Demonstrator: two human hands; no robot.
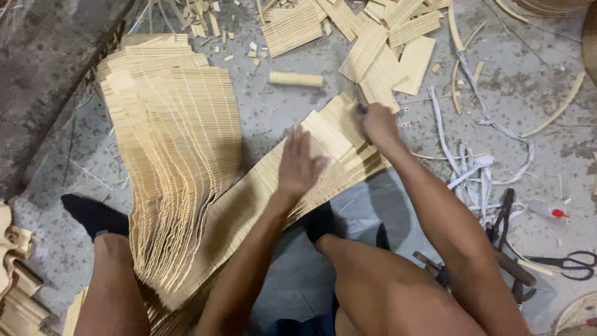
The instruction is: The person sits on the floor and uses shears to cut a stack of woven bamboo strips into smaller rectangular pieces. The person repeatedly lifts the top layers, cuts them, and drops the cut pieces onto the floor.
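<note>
A long strip of woven bamboo matting [267, 186] lies across the concrete floor between my legs. My left hand [298, 163] presses flat on it with fingers apart. My right hand [376, 124] is closed around a small dark tool, whose tip touches the mat's far end near its upper corner. A tall fanned stack of similar bamboo mats [174, 149] stands just left of the strip.
Cut mat pieces [379, 56] and a rolled one [296, 79] lie scattered ahead. White plastic strapping [472, 168], pliers [502, 214], black scissors [575, 264] and a small bottle with a red cap [550, 211] lie at the right. Curved bamboo strips [559, 106] rest at far right.
</note>
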